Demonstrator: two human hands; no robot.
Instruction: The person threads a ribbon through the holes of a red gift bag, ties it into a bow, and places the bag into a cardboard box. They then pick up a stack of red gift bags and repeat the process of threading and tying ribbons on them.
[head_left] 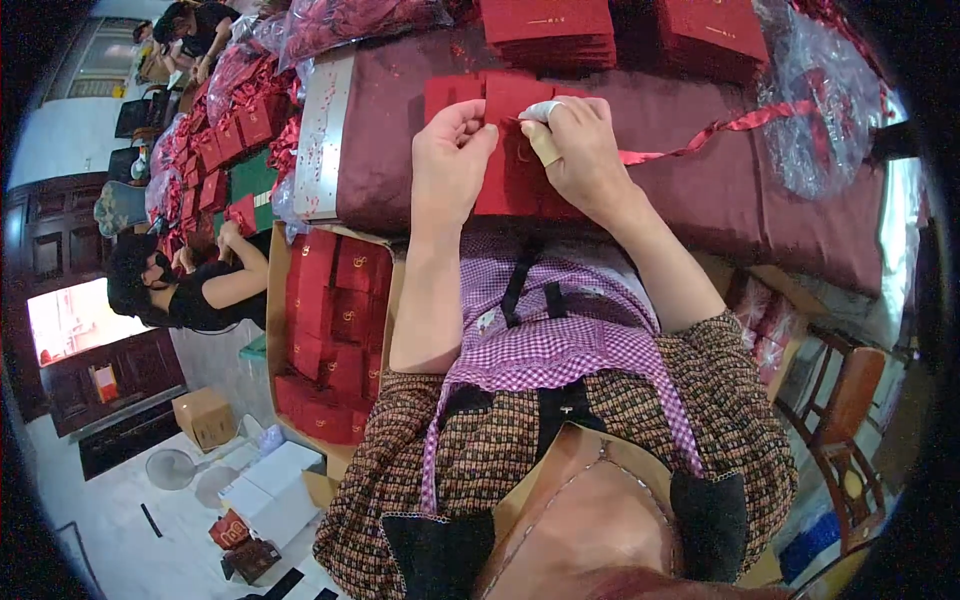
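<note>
"Red ribbon (690, 142): does the right grip (583, 150) have it?"

"Seemingly pinched there. The left grip (452, 150) curls at the red folder's (515, 190) left edge; its hold can't be told."

"Which step?"

"Apparently fitting ribbon to folder, on the worktop's (380, 150) near side; next calls for a steady pull."

"Counts?"

"One trailing ribbon, two far stacks (548, 25), one open carton (396, 300) near left."

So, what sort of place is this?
Probably a small hand-work or packing workshop: stacks of flat red pieces sit on a cloth-covered table, an open carton is filled with more red items, and a co-worker sits near another heap of them.
</note>
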